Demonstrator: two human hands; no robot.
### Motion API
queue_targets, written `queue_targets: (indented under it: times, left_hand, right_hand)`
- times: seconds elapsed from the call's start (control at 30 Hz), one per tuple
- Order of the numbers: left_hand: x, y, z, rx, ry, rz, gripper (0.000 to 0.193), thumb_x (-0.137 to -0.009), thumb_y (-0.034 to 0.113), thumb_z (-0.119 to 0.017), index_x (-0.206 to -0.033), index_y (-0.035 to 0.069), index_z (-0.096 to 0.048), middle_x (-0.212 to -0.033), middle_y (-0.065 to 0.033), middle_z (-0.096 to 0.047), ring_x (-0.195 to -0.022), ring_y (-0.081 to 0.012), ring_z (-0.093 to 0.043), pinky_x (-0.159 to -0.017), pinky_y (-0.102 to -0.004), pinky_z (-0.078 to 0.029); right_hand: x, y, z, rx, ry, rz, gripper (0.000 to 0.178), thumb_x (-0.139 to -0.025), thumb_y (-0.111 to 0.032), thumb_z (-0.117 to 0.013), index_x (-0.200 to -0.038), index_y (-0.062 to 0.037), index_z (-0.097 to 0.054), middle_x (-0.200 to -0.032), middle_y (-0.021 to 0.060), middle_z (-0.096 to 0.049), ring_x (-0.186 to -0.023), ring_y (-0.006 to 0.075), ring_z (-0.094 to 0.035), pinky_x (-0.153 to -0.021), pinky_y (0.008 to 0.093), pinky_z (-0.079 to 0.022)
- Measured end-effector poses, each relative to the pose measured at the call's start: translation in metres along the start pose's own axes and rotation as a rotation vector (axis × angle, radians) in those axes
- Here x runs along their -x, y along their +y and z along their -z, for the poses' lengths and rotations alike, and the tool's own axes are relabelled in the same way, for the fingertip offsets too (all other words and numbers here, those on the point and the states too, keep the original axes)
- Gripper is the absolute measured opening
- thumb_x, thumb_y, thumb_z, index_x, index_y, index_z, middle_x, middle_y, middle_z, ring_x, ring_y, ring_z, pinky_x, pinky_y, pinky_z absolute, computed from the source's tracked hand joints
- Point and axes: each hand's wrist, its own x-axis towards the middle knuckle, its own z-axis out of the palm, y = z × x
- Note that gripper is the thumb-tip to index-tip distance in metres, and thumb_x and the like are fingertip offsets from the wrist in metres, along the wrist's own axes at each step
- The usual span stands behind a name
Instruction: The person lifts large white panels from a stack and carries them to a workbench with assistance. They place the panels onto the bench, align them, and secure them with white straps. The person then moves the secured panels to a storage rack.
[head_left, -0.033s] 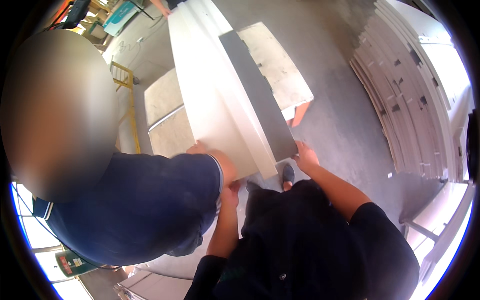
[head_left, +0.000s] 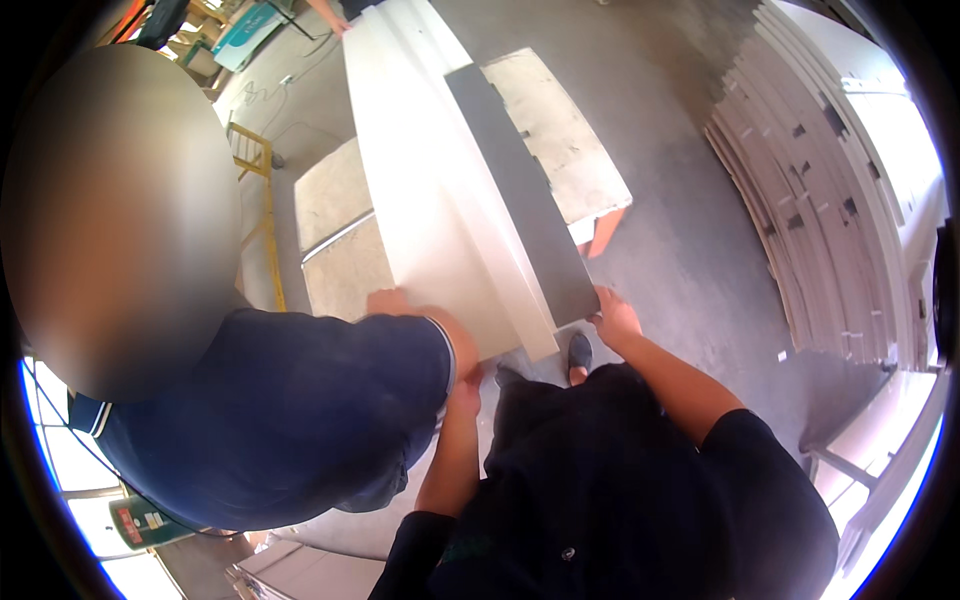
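A long white panel [head_left: 420, 210] with a raised lengthwise strip slants away from me, its near end close to my body. Along its right side lies a dark grey board [head_left: 520, 190]. My right hand [head_left: 617, 318] is closed on the near right corner of the grey board. My left hand [head_left: 465, 392] is near the white panel's near left corner; a co-worker's forearm [head_left: 458, 340] hides its fingers, so its grip cannot be seen. The co-worker's hand [head_left: 388, 301] is by the panel's left edge. Another person's hand [head_left: 338, 25] touches the far end.
Beneath the panel are pale-topped supports [head_left: 560, 130] on both sides. The co-worker in a dark blue shirt [head_left: 280, 420] stands close at my left. A tall stack of boards [head_left: 810, 200] stands at the right. A yellow metal frame [head_left: 268, 220] is at the left.
The whole view has shifted slightly, with the panel a little further right in the picture. The co-worker's hand sits slightly further out from the panel's left edge. My right hand keeps its grip.
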Motion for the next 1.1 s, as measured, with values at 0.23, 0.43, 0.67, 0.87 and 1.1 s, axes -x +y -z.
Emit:
queue_targets:
  times: [0.23, 0.43, 0.67, 0.87, 1.1]
  left_hand:
    - [0.016, 0.007, -0.025, -0.028, 0.037, -0.019, 0.040, -0.099, 0.039, -0.049, -0.116, 0.004, -0.056, -0.105, -0.0112, -0.065, -0.094, -0.0268, -0.063, -0.081, -0.0411, -0.051]
    - [0.023, 0.008, -0.032, -0.079, 0.085, -0.029, 0.043, -0.100, 0.041, -0.045, -0.122, 0.004, -0.052, -0.110, -0.0120, -0.064, -0.097, -0.0273, -0.062, -0.085, -0.0430, -0.049]
    - [0.019, 0.005, -0.036, -0.151, 0.289, -0.118, 0.066, -0.093, 0.034, -0.061, -0.137, 0.003, -0.023, -0.115, -0.0148, -0.058, -0.092, -0.0271, -0.064, -0.076, -0.0392, -0.054]
    - [0.029, 0.018, -0.039, -0.269, 0.293, -0.225, 0.091, -0.083, 0.031, -0.073, -0.141, 0.011, -0.005, -0.121, -0.0167, -0.052, -0.093, -0.0235, -0.059, -0.071, -0.0364, -0.052]
    - [0.021, 0.014, -0.020, -0.399, 0.326, -0.238, 0.092, -0.082, 0.032, -0.074, -0.140, 0.009, -0.006, -0.122, -0.0178, -0.051, -0.090, -0.0243, -0.060, -0.068, -0.0357, -0.053]
  right_hand:
    - [0.001, 0.004, -0.010, 0.004, 0.057, 0.020, 0.052, -0.077, -0.010, -0.069, -0.124, -0.0063, -0.046, -0.115, 0.0176, -0.059, -0.103, 0.0398, -0.058, -0.084, 0.0472, -0.048]
    - [0.003, 0.001, -0.006, 0.024, 0.028, 0.023, 0.052, -0.077, -0.011, -0.071, -0.123, -0.0064, -0.047, -0.116, 0.0179, -0.058, -0.103, 0.0394, -0.058, -0.084, 0.0472, -0.048]
    - [0.001, 0.014, -0.013, 0.081, 0.068, 0.069, 0.055, -0.074, -0.011, -0.074, -0.121, -0.0074, -0.047, -0.110, 0.0171, -0.061, -0.098, 0.0367, -0.061, -0.080, 0.0461, -0.048]
    - [0.003, 0.005, -0.006, 0.103, 0.052, 0.040, 0.055, -0.074, -0.013, -0.075, -0.121, -0.0079, -0.047, -0.110, 0.0170, -0.061, -0.097, 0.0374, -0.061, -0.081, 0.0464, -0.048]
    - [0.006, -0.001, -0.008, 0.145, 0.026, 0.021, 0.054, -0.077, -0.016, -0.073, -0.123, -0.0074, -0.047, -0.115, 0.0170, -0.059, -0.102, 0.0377, -0.058, -0.083, 0.0455, -0.048]
